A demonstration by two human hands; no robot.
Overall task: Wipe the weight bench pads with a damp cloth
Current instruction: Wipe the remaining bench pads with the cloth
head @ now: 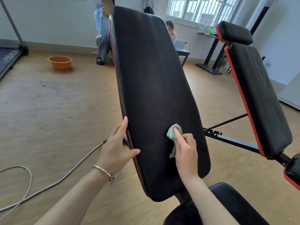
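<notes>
We see a round orange plastic basin (pixel 60 62) on the light wooden floor (pixel 48 103). A grey braided hose (pixel 53 184) loops at left, and a barred window (pixel 203 8) stands beyond a seated person in light blue (pixel 102 34).

bright, even daylight enters through the window (pixel 199 8) far beyond the right hand (pixel 185 151), its panes blown out white. the bench pad (pixel 151 78) between the hands reads as flat, detailless black; the pale cloth (pixel 174 133) the right hand holds stands out. straight lines bow with wide-angle distortion; the floor (pixel 48 103) beyond the left hand (pixel 116 150) looks soft.
</notes>
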